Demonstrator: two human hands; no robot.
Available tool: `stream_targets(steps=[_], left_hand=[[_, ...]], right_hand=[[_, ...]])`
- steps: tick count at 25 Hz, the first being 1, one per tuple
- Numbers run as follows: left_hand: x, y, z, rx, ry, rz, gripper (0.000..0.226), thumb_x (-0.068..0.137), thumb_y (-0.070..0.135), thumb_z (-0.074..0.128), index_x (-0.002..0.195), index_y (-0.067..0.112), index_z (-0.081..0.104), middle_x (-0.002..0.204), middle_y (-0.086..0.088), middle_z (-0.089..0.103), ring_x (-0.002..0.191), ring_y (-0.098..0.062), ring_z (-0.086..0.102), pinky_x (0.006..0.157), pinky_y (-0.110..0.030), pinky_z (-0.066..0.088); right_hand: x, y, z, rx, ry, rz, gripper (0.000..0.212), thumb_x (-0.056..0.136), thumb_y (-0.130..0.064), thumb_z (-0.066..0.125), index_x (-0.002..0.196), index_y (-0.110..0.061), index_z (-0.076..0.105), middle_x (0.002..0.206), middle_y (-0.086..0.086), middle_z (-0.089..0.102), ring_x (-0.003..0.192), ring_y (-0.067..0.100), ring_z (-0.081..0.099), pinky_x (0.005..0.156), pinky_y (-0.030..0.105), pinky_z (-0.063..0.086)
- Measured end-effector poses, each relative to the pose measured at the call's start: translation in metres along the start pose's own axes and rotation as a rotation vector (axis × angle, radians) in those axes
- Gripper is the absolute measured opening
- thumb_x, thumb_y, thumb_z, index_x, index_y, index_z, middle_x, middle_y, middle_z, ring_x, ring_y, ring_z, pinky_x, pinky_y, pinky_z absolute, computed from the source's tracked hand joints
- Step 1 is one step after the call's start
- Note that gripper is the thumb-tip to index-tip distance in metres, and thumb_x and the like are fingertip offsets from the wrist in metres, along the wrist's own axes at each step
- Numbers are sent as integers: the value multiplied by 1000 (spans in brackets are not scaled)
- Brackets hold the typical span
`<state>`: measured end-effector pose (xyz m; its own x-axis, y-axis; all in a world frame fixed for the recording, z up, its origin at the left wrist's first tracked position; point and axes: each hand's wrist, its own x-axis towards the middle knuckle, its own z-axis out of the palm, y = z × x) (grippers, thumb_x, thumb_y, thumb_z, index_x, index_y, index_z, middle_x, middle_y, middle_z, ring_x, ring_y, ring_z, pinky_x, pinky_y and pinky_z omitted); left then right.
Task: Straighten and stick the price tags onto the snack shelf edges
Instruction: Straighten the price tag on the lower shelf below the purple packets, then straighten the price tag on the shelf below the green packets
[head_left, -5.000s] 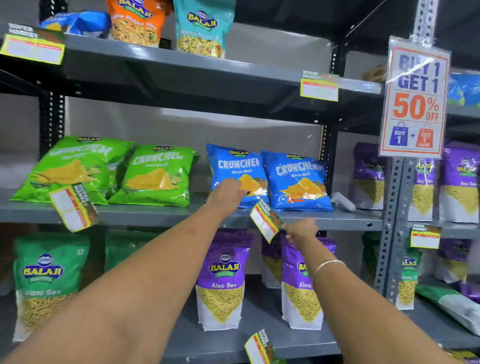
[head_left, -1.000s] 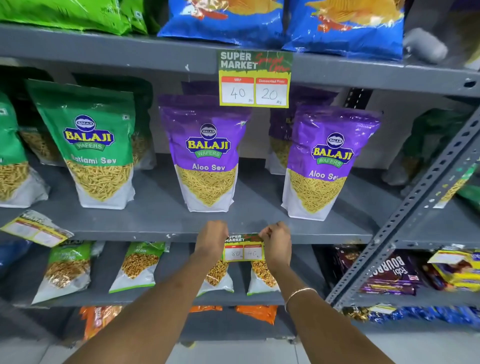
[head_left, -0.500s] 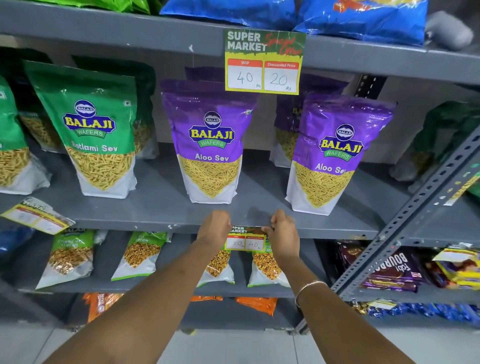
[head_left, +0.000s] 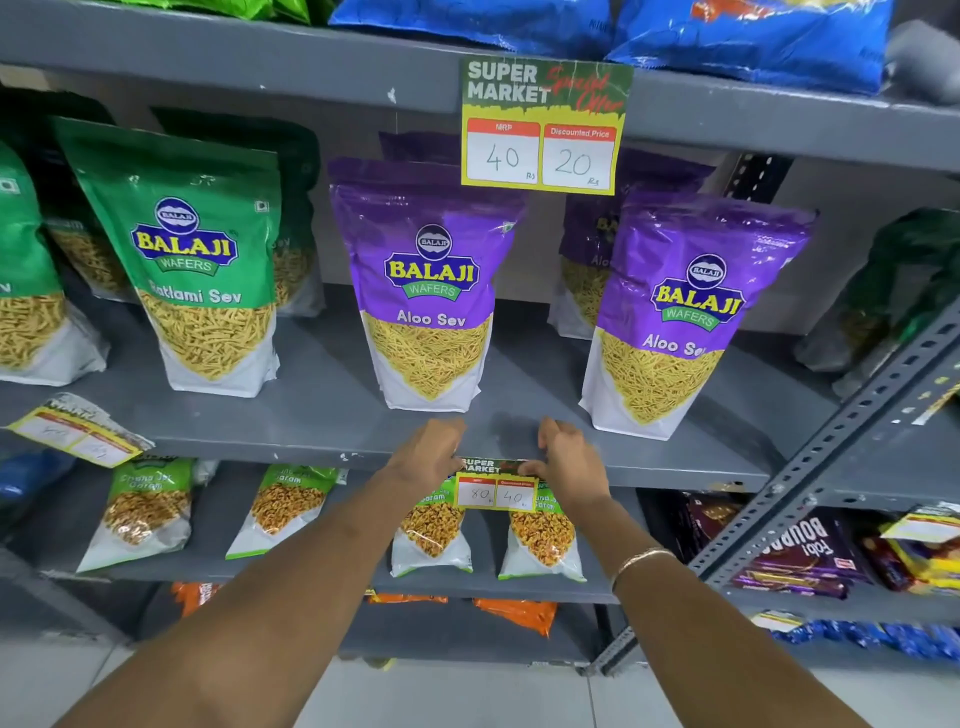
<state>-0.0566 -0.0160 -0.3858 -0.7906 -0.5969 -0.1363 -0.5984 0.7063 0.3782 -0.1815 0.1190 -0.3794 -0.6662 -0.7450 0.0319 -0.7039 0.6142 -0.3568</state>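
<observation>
A small yellow price tag (head_left: 495, 490) marked 80 and 40 hangs level on the front edge of the grey shelf (head_left: 291, 448) under the purple Aloo Sev bags. My left hand (head_left: 428, 452) presses its top left corner and my right hand (head_left: 569, 460) presses its top right corner against the edge. A larger tag (head_left: 543, 127) marked 40 and 20 sits straight on the shelf edge above. At the far left a crumpled tag (head_left: 78, 431) lies tilted on the same shelf's edge.
Two purple Aloo Sev bags (head_left: 428, 280) and green Ratlami Sev bags (head_left: 192, 249) stand on the shelf behind my hands. Small green packets (head_left: 434, 525) sit one shelf below. A slotted grey upright (head_left: 831, 457) slants at the right, with biscuit packs (head_left: 800, 551) beyond it.
Five seconds ago my hands held a crooked tag one shelf higher; that tag now hangs straight. Over the last second both hands stay on the lower tag, and the view has shifted slightly.
</observation>
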Motion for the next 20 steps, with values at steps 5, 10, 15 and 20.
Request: stream_targets(steps=[5,10,15,20], left_hand=[[-19,7,-14,-74,-44,-39,45,86,16,66,125,2,47,126,-22,56,117,-37,54,93,-40,47],[-70,-60,-61,-62,90,-86,44,91,27,57,128,7,46,131,-19,57,123,-36,53,94,-37,50],[-110,-217,-131,189,309,-226,36,95,25,51,126,7,48,134,-13,50,127,-31,48,102,-43,44],[-119,-315,-188,267,296,-170,32,93,18,55,122,5,57,128,-16,56,122,-33,51,101,-42,44]], right_hand=[[-3,-10,-10,-123,-86,-58,52,77,-38,72,112,-7,50,120,14,56,112,31,53,89,38,46],[-17,-83,-8,23,8,-8,33,83,-37,66,98,-10,56,109,14,63,107,33,58,79,37,46],[-23,-257,51,468,-55,62,16,83,-5,62,71,1,70,79,27,68,83,24,65,70,33,46],[-35,-391,129,617,-161,291,11,83,-4,61,73,-3,65,90,20,62,90,19,60,75,29,45]])
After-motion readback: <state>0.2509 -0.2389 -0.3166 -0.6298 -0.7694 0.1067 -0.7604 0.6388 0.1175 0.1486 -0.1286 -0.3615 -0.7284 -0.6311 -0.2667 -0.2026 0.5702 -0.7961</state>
